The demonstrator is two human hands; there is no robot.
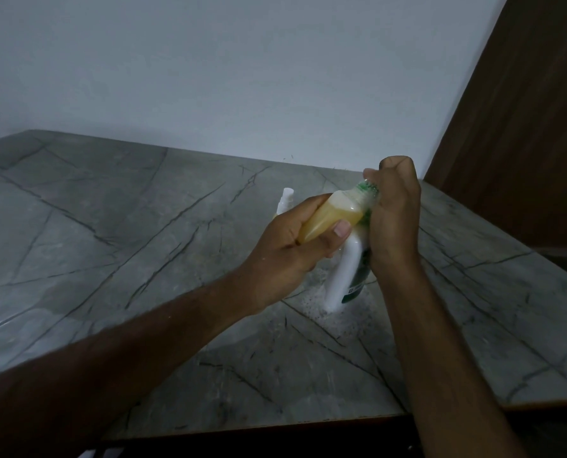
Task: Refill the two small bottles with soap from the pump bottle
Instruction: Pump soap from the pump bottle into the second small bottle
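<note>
Above the bench's (143, 226) far right corner, the left hand (288, 249) grips a small bottle (333, 218) of yellow soap, tilted; the right hand (394, 209) curls around its green-capped neck. A white pump bottle (341, 276) stands beneath.

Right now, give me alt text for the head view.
Left hand grips a small bottle of yellow soap, tilted; right hand holds its cap end. A white bottle stands behind them on a grey marble table.
</note>
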